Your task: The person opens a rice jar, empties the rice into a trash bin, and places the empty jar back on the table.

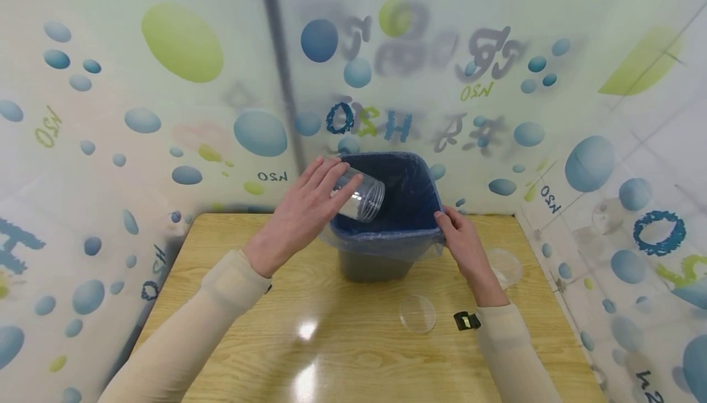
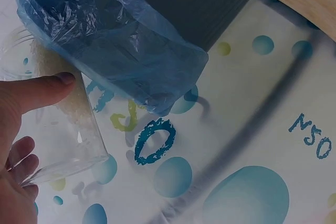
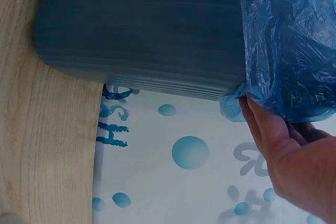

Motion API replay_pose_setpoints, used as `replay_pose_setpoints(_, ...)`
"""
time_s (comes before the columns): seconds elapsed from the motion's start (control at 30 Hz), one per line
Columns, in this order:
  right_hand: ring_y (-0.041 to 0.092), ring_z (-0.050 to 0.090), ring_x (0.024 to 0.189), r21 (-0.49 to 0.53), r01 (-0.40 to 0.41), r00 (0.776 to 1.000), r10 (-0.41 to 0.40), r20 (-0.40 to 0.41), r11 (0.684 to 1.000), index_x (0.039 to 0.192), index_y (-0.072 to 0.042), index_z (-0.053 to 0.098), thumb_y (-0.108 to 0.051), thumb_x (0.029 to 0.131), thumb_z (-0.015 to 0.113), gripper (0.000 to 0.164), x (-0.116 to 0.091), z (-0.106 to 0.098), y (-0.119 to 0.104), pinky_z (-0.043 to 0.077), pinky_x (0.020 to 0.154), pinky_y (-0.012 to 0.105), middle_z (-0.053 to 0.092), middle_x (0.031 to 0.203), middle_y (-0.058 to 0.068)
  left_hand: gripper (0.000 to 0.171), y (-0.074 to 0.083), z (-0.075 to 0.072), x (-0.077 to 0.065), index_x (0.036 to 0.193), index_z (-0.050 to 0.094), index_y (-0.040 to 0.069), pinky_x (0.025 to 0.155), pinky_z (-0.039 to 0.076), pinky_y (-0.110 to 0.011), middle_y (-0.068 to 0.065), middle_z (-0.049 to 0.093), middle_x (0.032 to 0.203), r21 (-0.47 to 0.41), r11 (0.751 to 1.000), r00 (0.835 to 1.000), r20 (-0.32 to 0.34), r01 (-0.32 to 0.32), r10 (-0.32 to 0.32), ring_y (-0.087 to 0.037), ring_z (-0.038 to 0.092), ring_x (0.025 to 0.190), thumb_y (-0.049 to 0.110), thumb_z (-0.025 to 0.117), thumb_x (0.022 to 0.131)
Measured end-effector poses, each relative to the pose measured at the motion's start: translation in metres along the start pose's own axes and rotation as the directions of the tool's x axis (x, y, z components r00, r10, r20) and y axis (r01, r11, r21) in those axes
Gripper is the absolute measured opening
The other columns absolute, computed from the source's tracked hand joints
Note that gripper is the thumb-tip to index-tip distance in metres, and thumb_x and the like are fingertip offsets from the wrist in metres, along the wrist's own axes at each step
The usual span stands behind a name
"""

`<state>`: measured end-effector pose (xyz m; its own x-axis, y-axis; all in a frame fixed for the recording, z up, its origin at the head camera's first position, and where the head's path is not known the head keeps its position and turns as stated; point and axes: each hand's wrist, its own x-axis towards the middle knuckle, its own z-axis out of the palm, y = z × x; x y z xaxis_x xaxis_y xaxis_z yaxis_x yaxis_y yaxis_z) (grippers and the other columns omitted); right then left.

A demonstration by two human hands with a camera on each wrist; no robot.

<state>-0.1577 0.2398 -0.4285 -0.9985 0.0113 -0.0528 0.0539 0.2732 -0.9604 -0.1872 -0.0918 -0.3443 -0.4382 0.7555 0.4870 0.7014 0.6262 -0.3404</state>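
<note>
My left hand (image 1: 302, 216) grips a clear jar (image 1: 371, 197) and holds it tilted, mouth inward, over the left rim of the bin. Pale grains (image 2: 77, 100) lie along the inside of the jar in the left wrist view. The dark grey bin (image 1: 375, 267) stands upright on the table, lined with a translucent blue bag (image 1: 386, 242) folded over its rim. At the bin's right front corner, my right hand (image 1: 468, 249) pinches the rim and bag, thumb on top and fingers underneath. The bin's bottom inside is hidden.
A clear round lid (image 1: 418, 314) lies on the wooden table (image 1: 265, 341) in front of the bin. Another clear disc (image 1: 510, 268) sits beside my right wrist. Patterned sheeting (image 1: 210, 108) rises directly behind the bin and along both sides.
</note>
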Motion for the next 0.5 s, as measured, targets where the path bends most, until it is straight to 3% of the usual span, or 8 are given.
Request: replay_pose_setpoints(0.5,0.036,0.054,0.134,-0.002,-0.011,1.000,0.011,-0.001,1.000,0.156,-0.004,0.044,-0.046,0.109,0.046,0.063,0.0013,-0.0005,0.0011,0.045,0.109,0.053,0.051,0.150,0.022,0.067,0.0029,-0.0007,0.0041,0.152,0.048,0.006,0.127,0.015,-0.046,-0.023,0.047,0.148,0.035,0.999,1.000,0.011,-0.018,0.018,-0.039,0.039,0.143,-0.011,0.068,0.090)
